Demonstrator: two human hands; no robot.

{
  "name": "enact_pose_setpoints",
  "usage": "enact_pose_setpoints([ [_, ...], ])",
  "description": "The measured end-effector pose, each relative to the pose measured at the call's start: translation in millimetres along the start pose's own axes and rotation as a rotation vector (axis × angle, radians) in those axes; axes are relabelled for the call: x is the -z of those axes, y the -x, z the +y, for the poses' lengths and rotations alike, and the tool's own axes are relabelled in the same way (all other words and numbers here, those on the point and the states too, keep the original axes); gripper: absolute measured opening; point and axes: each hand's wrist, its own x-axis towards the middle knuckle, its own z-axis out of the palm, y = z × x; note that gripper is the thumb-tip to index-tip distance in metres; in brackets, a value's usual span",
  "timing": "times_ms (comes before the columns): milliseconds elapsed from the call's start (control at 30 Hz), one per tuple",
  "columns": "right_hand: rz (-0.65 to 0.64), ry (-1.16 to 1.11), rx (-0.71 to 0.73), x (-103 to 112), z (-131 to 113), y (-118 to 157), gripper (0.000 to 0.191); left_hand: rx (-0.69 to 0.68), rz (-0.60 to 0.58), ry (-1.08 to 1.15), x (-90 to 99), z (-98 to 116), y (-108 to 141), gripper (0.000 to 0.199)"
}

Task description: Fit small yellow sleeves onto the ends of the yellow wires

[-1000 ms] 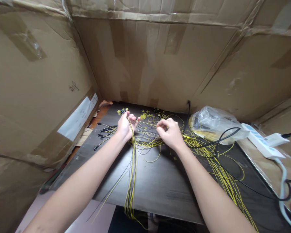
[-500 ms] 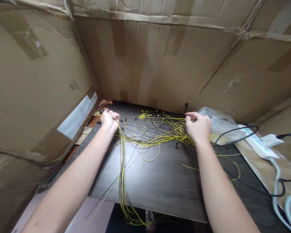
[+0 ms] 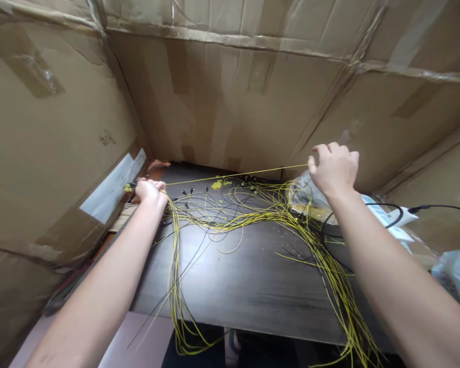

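Observation:
My left hand is closed around a bunch of yellow and black wires, whose connector ends stick out past its far side. From that fist the held wires hang down over the table's front edge. A single yellow wire stretches nearly straight across to my right hand, which pinches it between thumb and finger, raised above the table. Between and below the hands lies a loose tangle of yellow and black wires, with a thick bundle running off the front right edge.
Small yellow pieces and several black connectors lie at the back of the dark table. A clear plastic bag and a white power strip are at the right. Cardboard walls enclose the back and sides.
My right hand has moved up and to the right, drawing the yellow wire out long and taut. My left hand keeps its hold on the bunch.

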Motion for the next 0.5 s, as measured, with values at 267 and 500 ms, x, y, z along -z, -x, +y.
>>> enact_pose_setpoints([
  [267,0.011,-0.103,-0.245,24,46,-36,0.035,-0.04,0.027,0.009,4.7,-1,-12,0.022],
  [500,0.078,-0.475,-0.643,87,60,-63,0.028,-0.057,-0.135,-0.08,6.6,-5,-14,0.024],
])
